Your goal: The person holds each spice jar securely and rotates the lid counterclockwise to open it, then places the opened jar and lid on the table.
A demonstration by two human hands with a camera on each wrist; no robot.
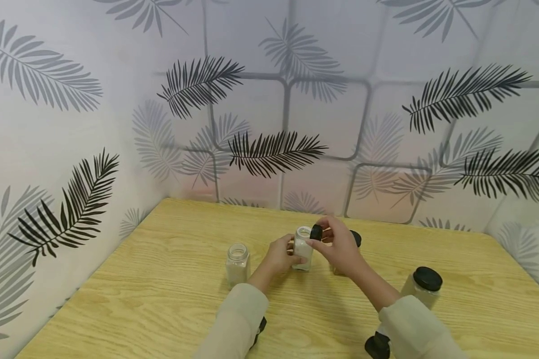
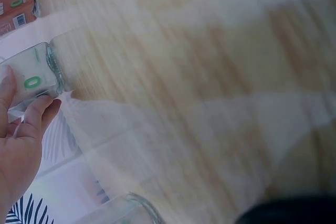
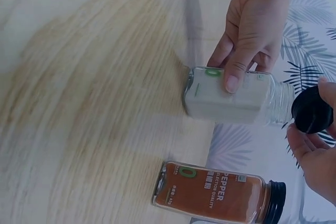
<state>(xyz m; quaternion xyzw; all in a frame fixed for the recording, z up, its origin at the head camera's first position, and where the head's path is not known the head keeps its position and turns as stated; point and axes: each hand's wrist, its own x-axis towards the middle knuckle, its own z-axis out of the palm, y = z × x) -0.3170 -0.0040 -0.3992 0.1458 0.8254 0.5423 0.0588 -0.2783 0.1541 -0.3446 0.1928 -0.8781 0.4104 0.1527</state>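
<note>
My left hand (image 1: 278,258) grips a square glass jar (image 1: 301,253) of white powder that stands upright on the table, its mouth uncovered. Thumb and fingers lie on opposite sides of the jar in the right wrist view. My right hand (image 1: 341,248) pinches a black lid (image 3: 312,109) right beside the jar's rim, tilted on edge; whether it touches the rim I cannot tell. Left of my left hand stands another lidless glass jar (image 1: 237,269) with pale contents. Behind my right hand, partly hidden, is a black-capped jar of reddish-brown powder (image 3: 215,191), its label reading PEPPER.
A wider-looking jar with a black lid (image 1: 427,279) stands to the right, partly covered by my right forearm. The wood-grain table (image 1: 170,299) meets leaf-patterned walls (image 1: 260,109) at its back and sides. Black wrist gear (image 1: 378,345) shows beneath the right sleeve.
</note>
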